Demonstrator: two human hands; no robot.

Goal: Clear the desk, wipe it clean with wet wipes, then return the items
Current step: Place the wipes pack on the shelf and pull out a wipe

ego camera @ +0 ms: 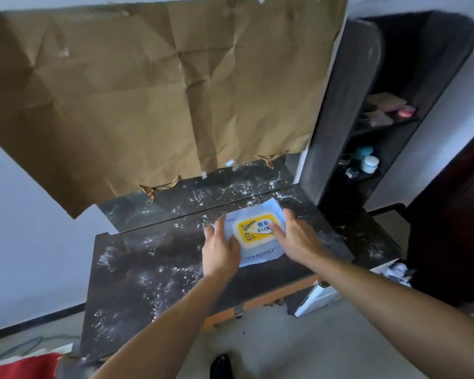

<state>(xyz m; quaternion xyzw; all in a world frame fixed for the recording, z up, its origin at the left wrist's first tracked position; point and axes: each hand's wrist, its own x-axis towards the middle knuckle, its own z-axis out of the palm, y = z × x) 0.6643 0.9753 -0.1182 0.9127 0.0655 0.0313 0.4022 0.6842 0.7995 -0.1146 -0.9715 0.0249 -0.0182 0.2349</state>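
1. Wipes pack lies right of centre on the dark counter; soft, light, probably slippery film.
2. Left hand and right hand rest flat on its ends, fingers spread, clasping nothing.
3. Best hold: the stiffer yellow lid.

Both arms reach forward, left hand and right hand palm-down, fingers extended.

The pale blue soft plastic wet-wipe pack lying on the dark marble-patterned desk carries a yellow rounded lid label with white Chinese characters, partly covered by fingers and too blurred to read surely. Along the pack's near edge, grey letters read "PERFECT"; the word before it is hidden.
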